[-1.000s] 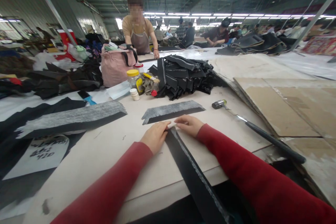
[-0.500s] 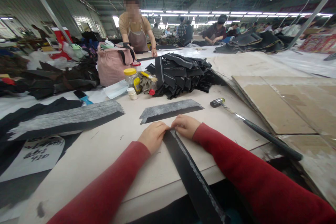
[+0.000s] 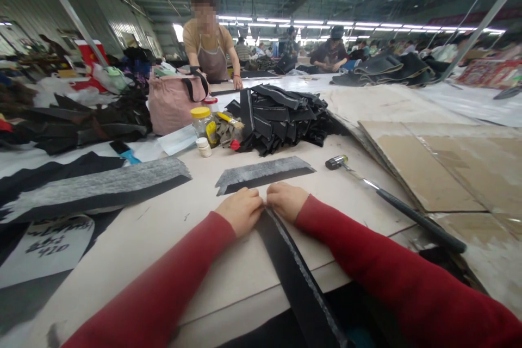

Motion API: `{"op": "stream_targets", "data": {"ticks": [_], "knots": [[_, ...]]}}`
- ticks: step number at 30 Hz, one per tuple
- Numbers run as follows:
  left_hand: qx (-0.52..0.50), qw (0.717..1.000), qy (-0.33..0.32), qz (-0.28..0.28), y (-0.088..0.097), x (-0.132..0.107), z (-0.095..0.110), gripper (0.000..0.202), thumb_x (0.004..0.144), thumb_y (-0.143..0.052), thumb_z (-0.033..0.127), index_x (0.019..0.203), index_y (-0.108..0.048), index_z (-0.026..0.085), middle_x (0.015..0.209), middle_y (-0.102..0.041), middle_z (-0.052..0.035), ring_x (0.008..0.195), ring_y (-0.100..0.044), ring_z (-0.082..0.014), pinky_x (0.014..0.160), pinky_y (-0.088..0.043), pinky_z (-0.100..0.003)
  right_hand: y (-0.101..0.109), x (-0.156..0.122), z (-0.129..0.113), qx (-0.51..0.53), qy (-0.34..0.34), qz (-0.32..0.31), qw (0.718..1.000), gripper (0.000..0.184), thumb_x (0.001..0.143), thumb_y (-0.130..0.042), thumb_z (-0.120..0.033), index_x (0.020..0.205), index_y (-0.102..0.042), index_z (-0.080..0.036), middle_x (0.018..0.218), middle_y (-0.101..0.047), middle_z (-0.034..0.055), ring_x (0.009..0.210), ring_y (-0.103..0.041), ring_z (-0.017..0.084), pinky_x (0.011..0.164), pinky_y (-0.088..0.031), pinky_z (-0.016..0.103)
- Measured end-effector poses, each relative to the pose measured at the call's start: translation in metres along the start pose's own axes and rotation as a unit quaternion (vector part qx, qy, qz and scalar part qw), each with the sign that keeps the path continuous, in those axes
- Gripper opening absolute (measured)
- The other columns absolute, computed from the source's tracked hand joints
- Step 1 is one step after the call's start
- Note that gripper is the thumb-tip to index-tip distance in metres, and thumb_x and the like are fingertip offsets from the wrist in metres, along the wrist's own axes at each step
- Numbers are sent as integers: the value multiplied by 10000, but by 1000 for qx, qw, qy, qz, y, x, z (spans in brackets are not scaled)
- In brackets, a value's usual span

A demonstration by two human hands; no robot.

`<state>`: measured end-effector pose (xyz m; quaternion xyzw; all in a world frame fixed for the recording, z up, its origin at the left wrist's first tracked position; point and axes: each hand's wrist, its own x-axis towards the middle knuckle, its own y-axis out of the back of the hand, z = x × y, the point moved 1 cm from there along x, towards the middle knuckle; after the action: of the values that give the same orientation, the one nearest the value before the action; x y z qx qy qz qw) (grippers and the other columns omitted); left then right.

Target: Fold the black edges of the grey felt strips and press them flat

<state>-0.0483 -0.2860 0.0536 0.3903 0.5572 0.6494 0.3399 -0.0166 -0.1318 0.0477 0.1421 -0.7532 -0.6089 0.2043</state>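
Note:
A long black strip (image 3: 285,261) with a pale, rough glue line along one edge runs from my hands down over the table's near edge. My left hand (image 3: 243,210) is closed on the strip's far end from the left. From the other side, my right hand (image 3: 285,201) pinches the same end, its fingertips close to the left ones. The very tip of the strip is hidden by my fingers. Just beyond my hands lies a stack of black pieces (image 3: 267,173) with grey, coated edges fanned out.
A hammer (image 3: 391,201) lies on the right near cardboard sheets (image 3: 424,168). Behind are a heap of black strips (image 3: 281,117), a yellow-lidded jar (image 3: 201,122), a brush (image 3: 230,119) and a pink bag (image 3: 175,100). More fanned pieces (image 3: 101,182) lie left. A co-worker (image 3: 210,49) stands opposite.
My fingers have curled in further around the strip's far end, and the right hand has shifted slightly. The strip stays in both hands. The whole view has moved a little.

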Motion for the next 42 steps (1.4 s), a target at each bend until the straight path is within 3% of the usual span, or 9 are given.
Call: {"op": "stream_targets", "data": {"ticks": [3,7,12,16,18,29,34,42], "knots": [[-42,998,25,33,-6,-1,-3,156,807,-432,248,818,-566,169,820,-506,-44,766,-457,-173,702,-380,-303,0,-9,4,78,-24,32,996,190,771,-455,-134,886,-605,-147,871,-550,63,829,-489,144,763,-379,269],[-97,992,51,67,-13,-3,-7,197,790,-469,276,943,-562,194,876,-508,-41,818,-464,-174,746,-376,-308,-4,-28,-1,91,-83,65,990,298,723,-559,-369,899,-569,-129,841,-543,68,794,-492,167,723,-387,290],[-150,985,58,61,-15,-4,-15,225,756,-498,248,959,-591,224,828,-512,-25,797,-482,-161,731,-386,-281,4,-26,-7,16,-72,-21,997,302,663,-625,-363,875,-574,-154,829,-556,68,771,-512,187,689,-381,290],[-199,975,82,51,-14,-7,-22,190,767,-464,255,868,-612,192,749,-521,-9,704,-495,-132,661,-394,-243,20,-9,-5,-38,-56,-109,992,247,683,-605,-325,873,-595,-167,840,-576,75,781,-531,201,660,-383,283],[-215,972,84,48,-13,-8,-23,199,779,-444,269,815,-618,180,739,-535,-11,695,-499,-129,655,-392,-239,22,-2,-6,-48,-50,-124,990,212,697,-586,-270,884,-601,-171,846,-585,72,781,-536,194,658,-383,275],[-213,968,120,61,-14,-6,-20,115,710,-478,208,734,-587,181,682,-518,14,627,-468,-118,568,-356,-227,-9,-5,-14,36,-64,18,997,169,744,-496,-136,862,-616,-141,822,-563,72,814,-501,166,744,-373,273],[-216,965,131,67,-17,-2,-19,83,683,-481,163,666,-563,164,661,-513,13,640,-471,-122,581,-351,-232,-17,-7,-8,107,-57,66,990,194,700,-511,-81,855,-616,-131,805,-564,62,804,-488,160,754,-373,278],[-265,957,116,40,-15,-4,-27,120,724,-472,200,777,-575,167,732,-553,7,676,-501,-122,614,-383,-230,-19,-7,-3,145,-39,92,984,225,672,-515,-63,861,-614,-134,771,-563,45,775,-490,150,743,-382,273]]}}
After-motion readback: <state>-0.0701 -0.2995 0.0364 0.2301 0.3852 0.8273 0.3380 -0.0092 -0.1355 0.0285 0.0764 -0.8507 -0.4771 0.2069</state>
